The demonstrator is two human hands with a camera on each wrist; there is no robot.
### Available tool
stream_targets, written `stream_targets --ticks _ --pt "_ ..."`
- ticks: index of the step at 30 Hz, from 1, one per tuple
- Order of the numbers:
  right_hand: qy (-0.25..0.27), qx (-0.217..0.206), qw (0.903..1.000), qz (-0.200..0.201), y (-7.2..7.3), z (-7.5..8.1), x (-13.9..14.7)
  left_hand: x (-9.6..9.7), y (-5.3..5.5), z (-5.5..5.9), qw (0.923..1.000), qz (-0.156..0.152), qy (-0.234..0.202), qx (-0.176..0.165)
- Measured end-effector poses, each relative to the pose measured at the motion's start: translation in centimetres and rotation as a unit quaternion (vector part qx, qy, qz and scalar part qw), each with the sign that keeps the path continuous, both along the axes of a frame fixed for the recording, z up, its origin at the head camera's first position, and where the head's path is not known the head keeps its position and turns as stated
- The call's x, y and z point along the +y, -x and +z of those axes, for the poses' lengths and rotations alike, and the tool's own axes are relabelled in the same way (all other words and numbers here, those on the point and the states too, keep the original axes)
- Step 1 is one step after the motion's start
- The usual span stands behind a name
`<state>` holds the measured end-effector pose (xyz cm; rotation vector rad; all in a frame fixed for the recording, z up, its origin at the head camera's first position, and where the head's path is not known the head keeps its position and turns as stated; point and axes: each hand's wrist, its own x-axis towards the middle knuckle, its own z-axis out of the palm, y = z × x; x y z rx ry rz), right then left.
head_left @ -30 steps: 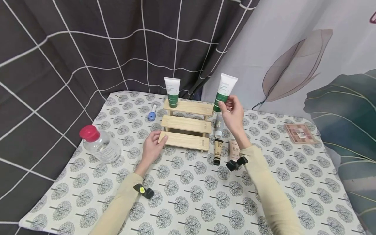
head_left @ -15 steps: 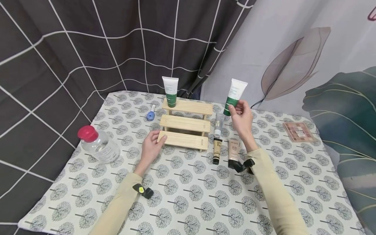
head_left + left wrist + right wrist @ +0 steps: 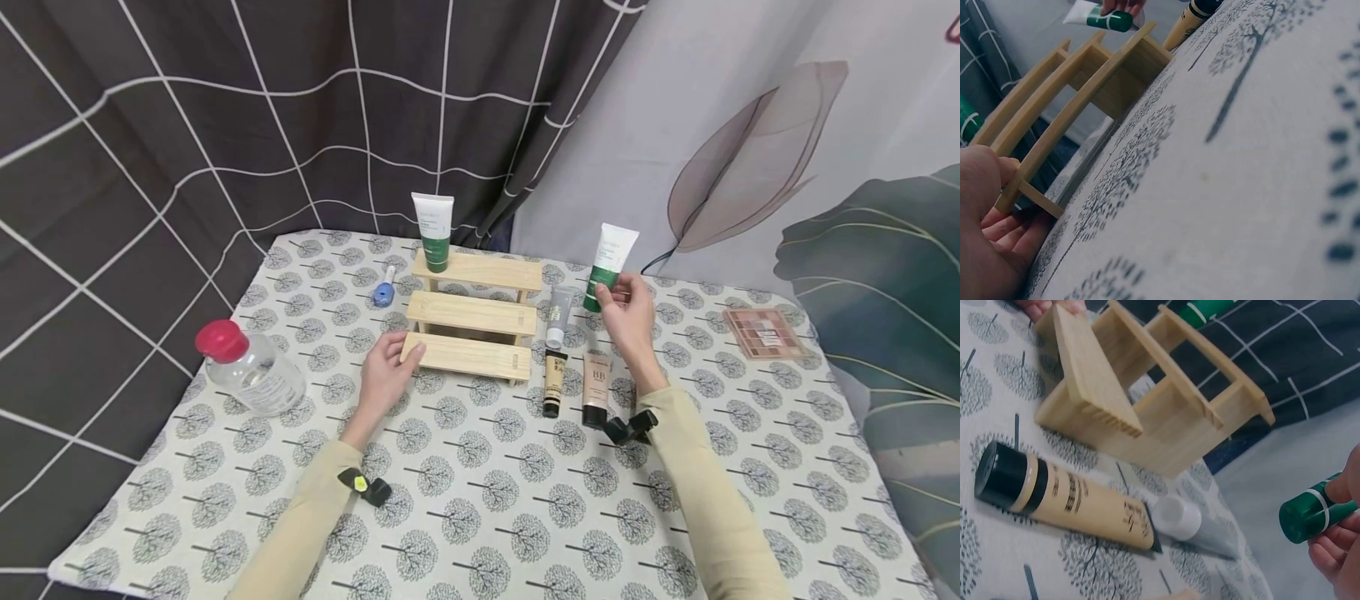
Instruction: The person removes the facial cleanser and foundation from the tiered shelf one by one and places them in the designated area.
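My left hand (image 3: 382,377) grips the left end of the lowest step of a three-tier wooden display stand (image 3: 471,355). In the left wrist view its thumb lies at the step's end, with fingers underneath. To the stand's right, my right hand (image 3: 630,321) pinches a white and green squeeze tube (image 3: 617,247) near its green cap, its white end tilted up. The right wrist view shows the green cap (image 3: 1300,520) between thumb and fingers. A matching white and green tube (image 3: 433,229) stands upright on the top step's left end.
Right of the stand lie a grey tube (image 3: 558,317), a tan tube with black cap (image 3: 553,382) and a pink BB cream tube (image 3: 596,387). A palette (image 3: 767,333) lies far right. Left are a blue nail-polish-like bottle (image 3: 383,293) and a red-capped clear bottle (image 3: 258,379).
My right hand has carried the tube rightward and lower, away from the stand's top step. The left hand keeps its place on the lowest step.
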<state>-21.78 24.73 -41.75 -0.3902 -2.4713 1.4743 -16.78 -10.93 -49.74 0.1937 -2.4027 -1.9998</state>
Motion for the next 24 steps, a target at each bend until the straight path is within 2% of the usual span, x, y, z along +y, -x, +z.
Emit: stream_targets --ticks 11,24 --pt "-0.038 -0.101 0.9942 -0.002 0.0 -1.6 1.2 0.0 0.1 -0.1 1.0 0.003 -0.001 -0.003" --pt "-0.056 -0.179 0.9822 -0.003 0.1 -3.0 1.9 0.0 0.1 0.0 0.9999 0.005 -0.009 -0.005"
